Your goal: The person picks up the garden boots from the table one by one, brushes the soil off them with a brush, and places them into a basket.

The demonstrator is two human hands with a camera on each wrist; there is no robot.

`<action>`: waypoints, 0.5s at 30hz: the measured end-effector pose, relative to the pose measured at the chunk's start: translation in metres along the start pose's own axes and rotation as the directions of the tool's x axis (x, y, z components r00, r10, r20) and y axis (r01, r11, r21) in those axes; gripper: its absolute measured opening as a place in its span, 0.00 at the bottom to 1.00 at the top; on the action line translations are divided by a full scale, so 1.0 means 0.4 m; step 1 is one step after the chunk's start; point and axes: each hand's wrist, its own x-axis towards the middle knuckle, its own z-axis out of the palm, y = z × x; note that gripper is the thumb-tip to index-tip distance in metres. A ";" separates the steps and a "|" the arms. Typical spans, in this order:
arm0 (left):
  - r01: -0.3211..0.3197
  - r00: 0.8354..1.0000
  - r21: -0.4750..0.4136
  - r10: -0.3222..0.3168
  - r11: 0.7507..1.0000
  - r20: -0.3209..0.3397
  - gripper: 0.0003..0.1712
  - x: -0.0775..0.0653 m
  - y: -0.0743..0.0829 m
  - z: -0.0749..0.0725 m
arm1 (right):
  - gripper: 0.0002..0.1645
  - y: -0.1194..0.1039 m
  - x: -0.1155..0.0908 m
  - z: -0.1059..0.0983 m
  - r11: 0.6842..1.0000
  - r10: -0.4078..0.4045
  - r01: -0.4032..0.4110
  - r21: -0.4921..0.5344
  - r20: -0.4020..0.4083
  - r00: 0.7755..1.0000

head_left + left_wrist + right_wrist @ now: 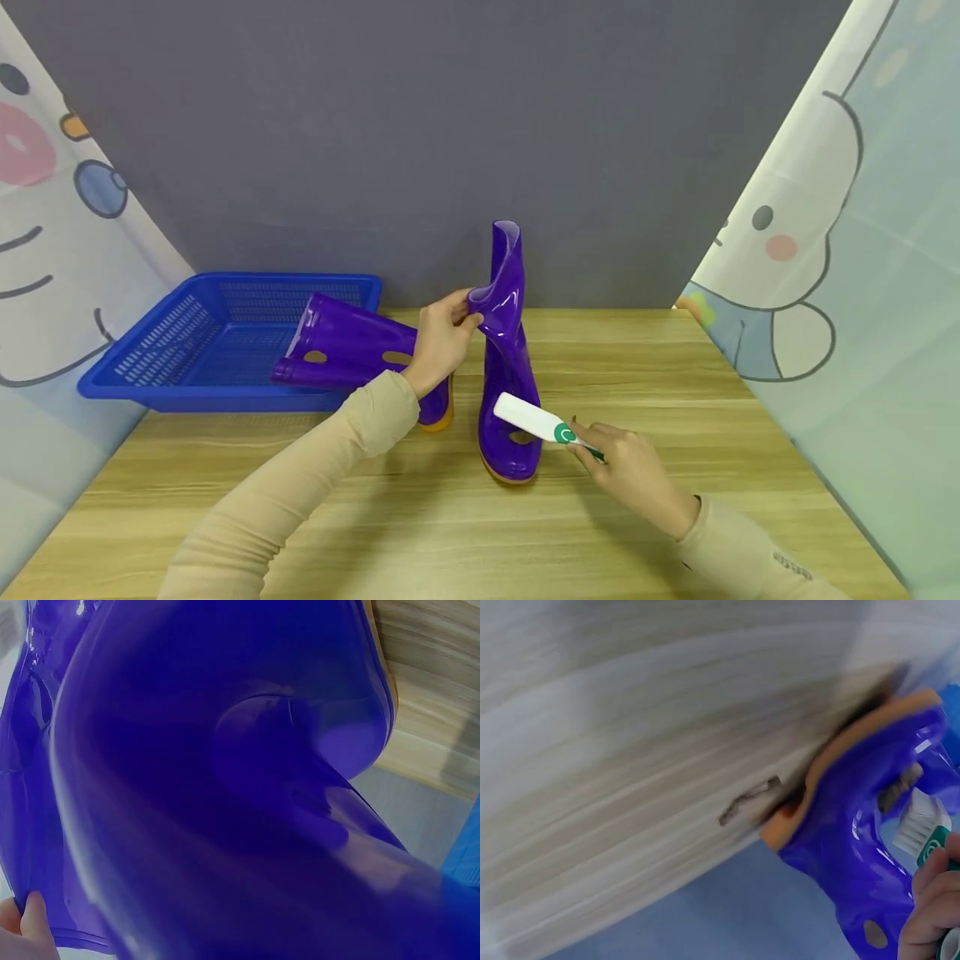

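Note:
A purple rain boot (510, 417) with an orange sole stands on the wooden table, a brown patch on its foot. My left hand (442, 337) pinches the boot's top rim, and the shaft folds in around those fingers. In the left wrist view, my left thumb and fingers (30, 930) grip the purple edge at the lower left. My right hand (633, 475) holds a white brush (528, 417) by its green handle. Its white bristles (922, 823) face the boot close to a brown patch (900, 787). A second purple boot (356, 337) lies left, partly behind my left arm.
A blue plastic basket (225, 402) with slotted walls stands at the back left, and the second boot's shaft overlaps its rim. A small brown piece (748, 799) lies on the table (675, 375) beside the standing boot. A dark grey panel (600, 167) rises behind.

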 end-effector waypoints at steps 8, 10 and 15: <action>0.025 0.998 0.010 -0.025 1.000 0.059 0.16 0.006 0.000 0.007 | 0.22 0.004 -0.051 0.006 0.999 0.034 -0.033 -0.003 0.034 0.999; 0.035 0.998 0.015 -0.035 0.999 0.043 0.16 0.006 0.000 0.003 | 0.21 0.003 -0.060 0.002 1.000 0.025 -0.025 0.012 0.036 0.999; 0.039 0.999 0.016 -0.039 0.999 0.012 0.16 0.003 -0.005 -0.010 | 0.20 0.000 -0.078 -0.012 0.999 0.000 -0.001 0.052 0.025 1.000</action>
